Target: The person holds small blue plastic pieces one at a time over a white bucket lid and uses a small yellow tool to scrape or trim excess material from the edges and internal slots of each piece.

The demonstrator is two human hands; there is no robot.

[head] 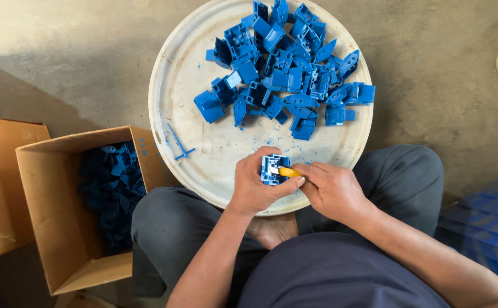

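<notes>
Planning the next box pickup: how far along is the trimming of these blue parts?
Done: blue parts fill the cardboard box. In hand: the left hand holds one blue part while the right hand works a yellow-handled knife on it. Left: the pile on the round tray.

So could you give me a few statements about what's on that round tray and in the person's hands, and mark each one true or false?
1. The left hand holds a blue plastic part. True.
2. The right hand holds a red screwdriver. False: it holds a yellow-handled tool with its tip against the part.
3. A pile of blue parts lies on the far side of the round tray. True.
4. The cardboard box beside the person's left knee holds only white parts. False: it holds blue ones.
5. A thin blue offcut lies on the tray apart from the pile. True.
</notes>
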